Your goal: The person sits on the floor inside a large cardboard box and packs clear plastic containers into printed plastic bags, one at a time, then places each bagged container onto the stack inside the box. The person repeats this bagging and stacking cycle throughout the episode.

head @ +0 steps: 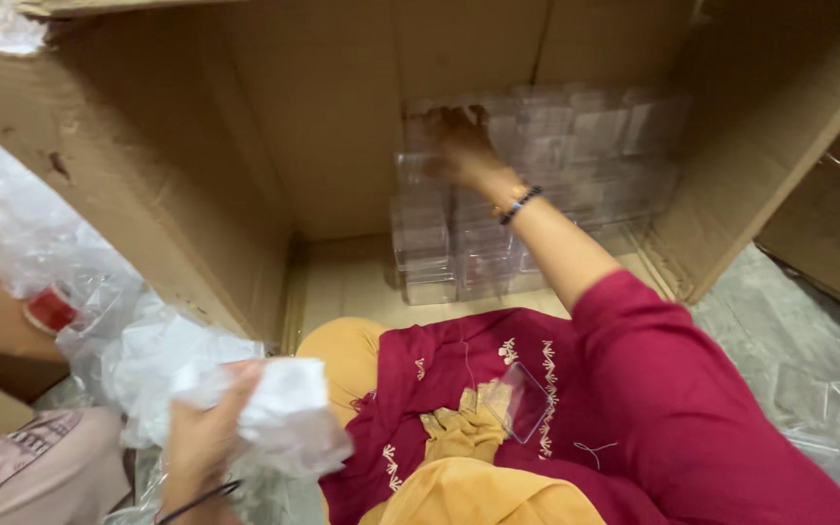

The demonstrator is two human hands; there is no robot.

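Right now the person sits in front of a big cardboard box (245,146) that lies on its side with its open mouth facing them. The right hand (459,146) reaches deep inside and rests on a stack of clear plastic boxes (537,185) piled against the back wall. Its fingers are curled over the top edge of one small box, but the picture is blurry there, so it is hard to tell if they have closed on it or only touch it. The left hand (208,433) is down low, well apart from the stack, and its fingers are pressed around a bunch of crumpled white wrapping (274,408). More crinkly clear plastic (41,233) lies heaped on the left. It looks like the step in hand is stacking or picking a small box at the pile. A good next move would need a soft, steady touch, since the pile is tall and could tip. The clear boxes are small, square, see-through and shiny, and they stand in neat rows, several high. One loose clear lid (525,401) rests on the person's lap, on the dark red cloth (634,389). A dark beaded band (520,204) sits on the right wrist.
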